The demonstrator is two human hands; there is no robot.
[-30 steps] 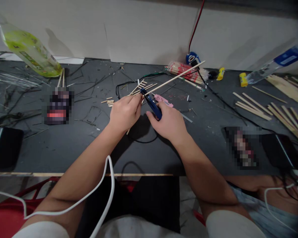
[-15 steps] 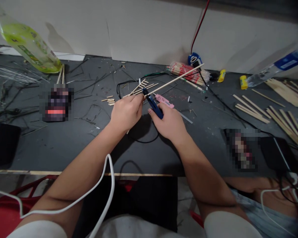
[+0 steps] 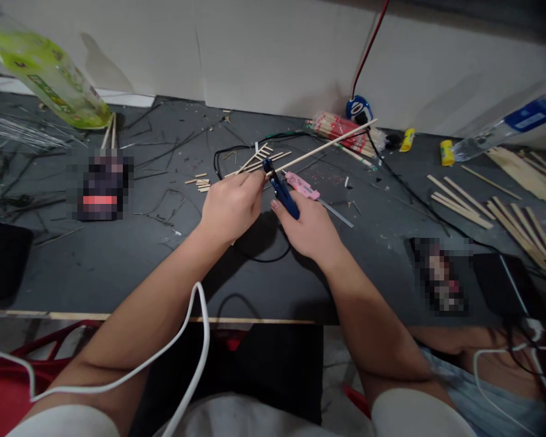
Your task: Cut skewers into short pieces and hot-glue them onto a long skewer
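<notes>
My left hand (image 3: 232, 203) is closed on a thin wooden stick (image 3: 325, 144), which slants up to the right. My right hand (image 3: 307, 221) grips a blue cutting tool (image 3: 283, 193), its head against the stick beside my left fingertips. Whether its jaws press on the stick is too small to tell. A pink knife (image 3: 303, 185) lies just beyond my right hand. Behind my left hand are short cut sticks (image 3: 202, 184) and several longer ones on the dark table (image 3: 164, 279).
At the left stand a green-labelled bottle (image 3: 50, 79) and a black box (image 3: 4, 258). Wrapped sticks (image 3: 343, 133) lie near the wall. Loose sticks (image 3: 464, 209), a clear bottle (image 3: 505, 130) and a dark case (image 3: 507, 285) are at the right, beside another person's arm (image 3: 455, 338).
The blue tool has turned slightly at the stick and its head looks a little wider. Both hands stay almost in place, and the view has shifted slightly.
</notes>
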